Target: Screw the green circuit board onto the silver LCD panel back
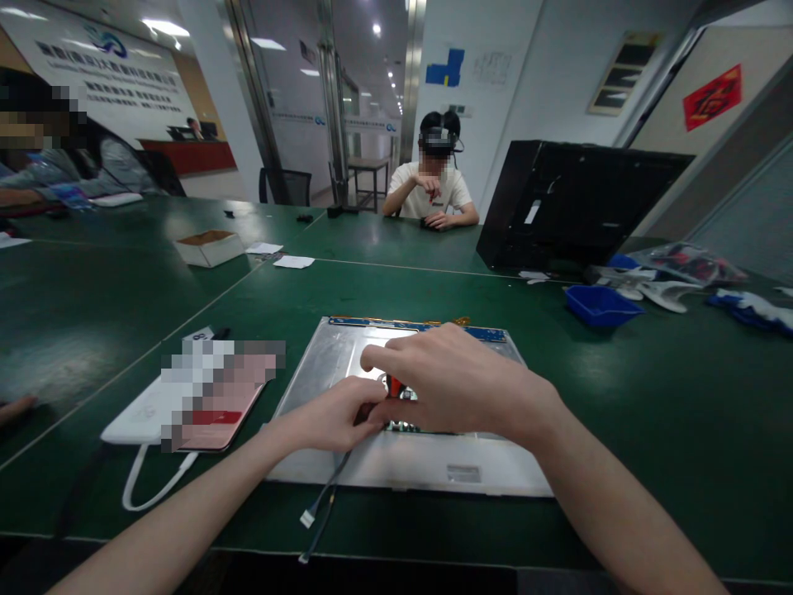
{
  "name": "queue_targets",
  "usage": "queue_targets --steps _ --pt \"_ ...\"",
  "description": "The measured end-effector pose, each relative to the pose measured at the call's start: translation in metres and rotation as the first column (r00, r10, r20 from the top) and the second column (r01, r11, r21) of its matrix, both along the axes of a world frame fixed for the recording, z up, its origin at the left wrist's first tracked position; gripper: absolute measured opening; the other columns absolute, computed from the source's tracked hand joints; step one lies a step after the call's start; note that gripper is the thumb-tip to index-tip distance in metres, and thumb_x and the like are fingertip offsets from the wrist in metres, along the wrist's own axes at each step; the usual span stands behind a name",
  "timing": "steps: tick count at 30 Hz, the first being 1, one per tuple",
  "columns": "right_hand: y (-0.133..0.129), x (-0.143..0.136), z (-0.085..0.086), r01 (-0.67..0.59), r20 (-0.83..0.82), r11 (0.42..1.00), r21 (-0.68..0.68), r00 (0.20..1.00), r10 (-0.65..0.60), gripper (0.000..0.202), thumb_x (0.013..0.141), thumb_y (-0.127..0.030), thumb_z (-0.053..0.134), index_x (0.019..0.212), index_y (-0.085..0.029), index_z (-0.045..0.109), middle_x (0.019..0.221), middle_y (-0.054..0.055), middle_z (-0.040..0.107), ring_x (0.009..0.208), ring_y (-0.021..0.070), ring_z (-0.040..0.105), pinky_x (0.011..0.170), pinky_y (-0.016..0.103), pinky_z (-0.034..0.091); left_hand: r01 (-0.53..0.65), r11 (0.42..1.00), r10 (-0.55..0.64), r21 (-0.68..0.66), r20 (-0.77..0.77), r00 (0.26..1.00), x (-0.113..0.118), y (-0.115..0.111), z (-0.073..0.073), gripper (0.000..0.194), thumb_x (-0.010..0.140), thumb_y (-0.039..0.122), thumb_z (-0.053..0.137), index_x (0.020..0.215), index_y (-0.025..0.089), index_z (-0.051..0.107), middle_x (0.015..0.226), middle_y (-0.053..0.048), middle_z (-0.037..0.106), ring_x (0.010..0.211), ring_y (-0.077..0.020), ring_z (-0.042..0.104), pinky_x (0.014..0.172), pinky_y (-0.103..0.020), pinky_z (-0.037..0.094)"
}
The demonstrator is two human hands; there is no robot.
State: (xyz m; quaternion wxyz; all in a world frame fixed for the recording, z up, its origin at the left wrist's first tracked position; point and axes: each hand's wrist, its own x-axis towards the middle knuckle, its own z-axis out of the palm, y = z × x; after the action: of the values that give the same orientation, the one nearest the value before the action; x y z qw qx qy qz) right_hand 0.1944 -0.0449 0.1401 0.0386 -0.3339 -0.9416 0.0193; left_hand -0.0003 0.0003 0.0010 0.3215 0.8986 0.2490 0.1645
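Observation:
A flat display panel (359, 463) lies metal back up on the table in front of me, with a blue circuit strip (489, 334) along its far edge. Over its middle, my right hand (449, 376) is closed round a red and black screwdriver (394, 385), mostly hidden by the fingers. My left hand (338, 413) is pinched close beside it, low over the panel; what its fingertips hold is hidden. A small green circuit board (405, 427) shows partly beneath both hands. Thin dark cables (328, 496) with white plugs run from under my left hand past the panel's near edge.
Left of the panel lie a white power bank (133, 413) and a pink phone (226, 426), with a white cable (133, 487). A blue tray (600, 306) and a large black monitor (557, 207) stand right. A white box (211, 249) and another person (462, 198) are beyond.

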Motion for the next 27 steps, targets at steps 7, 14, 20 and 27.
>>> queue_targets --steps 7,14,20,27 --pt "0.0025 -0.0002 -0.0030 0.051 0.039 0.995 0.082 0.998 -0.054 0.019 0.095 -0.033 0.052 0.087 -0.020 0.063 0.075 0.002 0.068 0.061 0.0133 0.056 0.052 0.028 0.019 0.029 0.999 -0.029 0.014 -0.013 0.999 0.0012 -0.0030 0.0052 0.013 0.082 0.017 0.056 0.093 0.017 0.062 0.085 -0.004 0.067 0.073 -0.0186 0.060 0.068 -0.029 0.047" --pt "-0.0011 0.0000 -0.0002 -0.024 -0.025 1.000 0.015 0.999 0.025 0.011 0.090 -0.022 0.054 0.100 -0.019 0.057 0.088 0.003 0.070 0.068 0.0132 0.057 0.052 0.026 0.023 0.009 1.000 -0.009 0.011 0.004 1.000 0.0019 -0.0025 0.0005 0.011 0.081 0.018 0.056 0.089 0.015 0.063 0.079 -0.004 0.065 0.069 -0.0174 0.058 0.062 -0.026 0.045" --pt "-0.0010 0.0014 0.0001 -0.010 -0.008 1.000 0.013 1.000 0.010 0.012 0.091 -0.028 0.055 0.099 -0.019 0.055 0.088 0.003 0.070 0.068 0.0142 0.058 0.051 0.026 0.023 0.010 0.998 -0.009 0.058 -0.030 1.000 0.0000 0.0010 -0.0040 0.006 0.081 0.019 0.055 0.080 0.016 0.060 0.081 -0.004 0.064 0.076 -0.0198 0.058 0.067 -0.028 0.045" --pt "0.0022 0.0004 -0.0021 0.063 0.028 0.996 0.070 0.997 -0.065 0.011 0.093 -0.031 0.056 0.092 -0.021 0.060 0.077 0.001 0.069 0.064 0.0144 0.059 0.051 0.028 0.018 0.030 0.998 -0.030 0.049 -0.007 1.000 -0.0007 -0.0008 0.0002 0.007 0.081 0.018 0.055 0.087 0.017 0.060 0.086 -0.004 0.065 0.077 -0.0191 0.059 0.068 -0.028 0.045"
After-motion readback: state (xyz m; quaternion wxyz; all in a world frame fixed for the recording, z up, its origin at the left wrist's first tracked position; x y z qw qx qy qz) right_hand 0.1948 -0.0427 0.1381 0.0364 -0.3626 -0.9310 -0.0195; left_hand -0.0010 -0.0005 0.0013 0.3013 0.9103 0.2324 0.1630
